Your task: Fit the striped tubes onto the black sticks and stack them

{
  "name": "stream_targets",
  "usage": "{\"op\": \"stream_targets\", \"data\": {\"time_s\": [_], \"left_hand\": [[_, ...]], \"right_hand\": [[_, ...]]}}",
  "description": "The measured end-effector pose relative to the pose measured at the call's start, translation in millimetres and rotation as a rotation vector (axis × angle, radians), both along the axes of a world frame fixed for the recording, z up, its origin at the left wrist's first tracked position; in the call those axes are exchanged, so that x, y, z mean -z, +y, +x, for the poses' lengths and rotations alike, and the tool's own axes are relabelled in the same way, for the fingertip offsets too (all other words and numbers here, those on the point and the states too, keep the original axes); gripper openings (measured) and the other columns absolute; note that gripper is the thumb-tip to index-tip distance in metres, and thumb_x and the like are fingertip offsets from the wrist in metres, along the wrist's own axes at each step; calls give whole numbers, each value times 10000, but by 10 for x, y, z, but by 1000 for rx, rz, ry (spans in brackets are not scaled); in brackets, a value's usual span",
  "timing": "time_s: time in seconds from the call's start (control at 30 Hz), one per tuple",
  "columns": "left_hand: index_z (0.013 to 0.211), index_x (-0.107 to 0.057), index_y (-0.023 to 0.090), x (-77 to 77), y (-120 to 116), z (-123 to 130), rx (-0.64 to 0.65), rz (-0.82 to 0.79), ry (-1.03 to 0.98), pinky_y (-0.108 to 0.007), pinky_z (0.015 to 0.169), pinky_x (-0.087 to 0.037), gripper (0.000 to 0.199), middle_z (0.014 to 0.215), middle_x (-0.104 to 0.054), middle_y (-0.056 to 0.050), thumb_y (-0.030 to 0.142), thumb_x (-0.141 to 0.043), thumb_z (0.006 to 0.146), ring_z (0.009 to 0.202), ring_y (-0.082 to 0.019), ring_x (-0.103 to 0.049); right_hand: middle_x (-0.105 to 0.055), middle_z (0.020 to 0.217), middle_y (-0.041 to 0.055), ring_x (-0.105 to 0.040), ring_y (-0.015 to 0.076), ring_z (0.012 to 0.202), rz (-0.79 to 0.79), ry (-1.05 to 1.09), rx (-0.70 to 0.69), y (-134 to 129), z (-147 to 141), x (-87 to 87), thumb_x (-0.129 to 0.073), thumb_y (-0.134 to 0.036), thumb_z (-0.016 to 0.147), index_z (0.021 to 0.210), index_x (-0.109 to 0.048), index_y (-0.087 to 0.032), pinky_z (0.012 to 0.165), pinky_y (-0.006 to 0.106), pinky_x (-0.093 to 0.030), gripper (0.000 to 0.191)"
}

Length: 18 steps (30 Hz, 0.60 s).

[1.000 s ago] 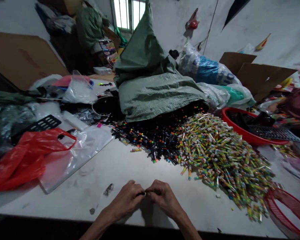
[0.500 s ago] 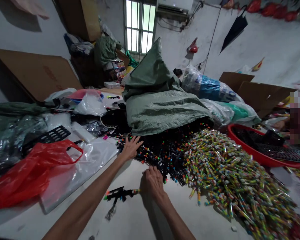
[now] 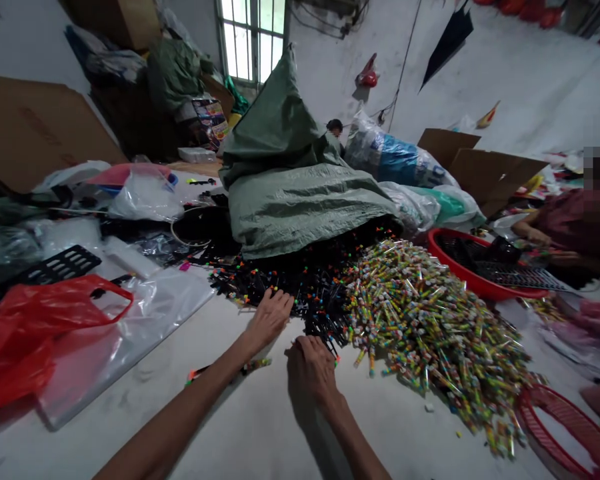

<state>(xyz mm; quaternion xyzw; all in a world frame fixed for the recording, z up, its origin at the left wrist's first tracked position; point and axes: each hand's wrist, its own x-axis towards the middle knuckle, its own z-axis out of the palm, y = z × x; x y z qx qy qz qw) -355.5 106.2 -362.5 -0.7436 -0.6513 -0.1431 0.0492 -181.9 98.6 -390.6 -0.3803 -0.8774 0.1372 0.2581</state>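
My left hand [image 3: 270,318] lies palm down at the front edge of a heap of black plastic toy pieces with orange and green tips [image 3: 275,277]. Its fingers are stretched out and touch the pieces. Just to the right, my right hand [image 3: 317,367] rests low over the white tabletop [image 3: 250,427], fingers curled together; whatever may be under them is hidden. Beneath my left forearm lies a black toy gun [image 3: 257,365], mostly covered, its colourful ends showing on either side.
A big heap of small clear tubes with colourful contents [image 3: 430,313] spreads to the right. Behind stands a grey-green woven sack [image 3: 310,207]. A red basin [image 3: 440,250] and red basket [image 3: 535,413] are at right, near a co-worker [image 3: 560,220]. Red plastic bag [image 3: 45,333] at left.
My left hand has moved right and closer to me along the black pieces, and its forearm now covers most of the toy gun. The view has turned rightward.
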Motion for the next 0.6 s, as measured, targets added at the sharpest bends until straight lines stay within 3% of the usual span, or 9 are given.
{"op": "stream_targets", "data": {"time_s": [0.13, 0.27, 0.37, 0.47, 0.53, 0.6], "left_hand": [[1164, -508, 124, 41, 161, 177, -5, -32, -63, -475, 1050, -237, 400, 1178, -555, -129, 50, -427, 780, 1132, -255, -471], [1185, -490, 160, -71, -72, 283, -58, -49, -200, -418, 975, -326, 428, 1129, -568, -97, 63, -405, 776, 1080, -239, -491], [1072, -536, 192, -150, -240, 344, -146, -77, -341, -335, 864, -391, 323, 1044, -585, -63, 115, -369, 806, 1002, -207, -514], [933, -545, 180, -182, -303, 385, -220, -127, -468, -305, 774, -404, 188, 911, -591, -49, 272, -423, 823, 894, -202, -530], [829, -534, 176, -211, -345, 416, -242, -170, -541, -277, 672, -402, 227, 769, -568, -20, 387, -451, 806, 756, -180, -529], [731, -502, 175, -255, -428, 460, -198, -278, -745, -243, 573, -370, 281, 653, -509, 14, 441, -437, 795, 627, -140, -484]], "right_hand": [[-620, 900, 79, -547, 184, 828, -228, 225, 65, 8, 166, -120, -407, -263, 888, 961, -591, -165, 716, 279, -385, 220], [-591, 725, 27, -519, 141, 626, -683, 603, 153, 83, 389, -223, -507, -465, 824, 952, -589, -157, 562, 247, -398, 344], [-535, 608, -17, -466, 104, 517, -943, 853, 176, 132, 407, -280, -621, -500, 725, 905, -608, -144, 499, 225, -364, 399], [-536, 586, -20, -474, 95, 500, -1045, 981, 164, 119, 314, -339, -691, -463, 663, 845, -628, -137, 499, 222, -363, 379], [-554, 604, -12, -479, 91, 502, -1085, 1007, 132, 79, 264, -390, -704, -435, 656, 813, -639, -136, 504, 222, -368, 344], [-573, 619, -3, -488, 90, 520, -1108, 995, 74, 28, 260, -447, -700, -402, 670, 795, -655, -135, 519, 221, -377, 299]]}}
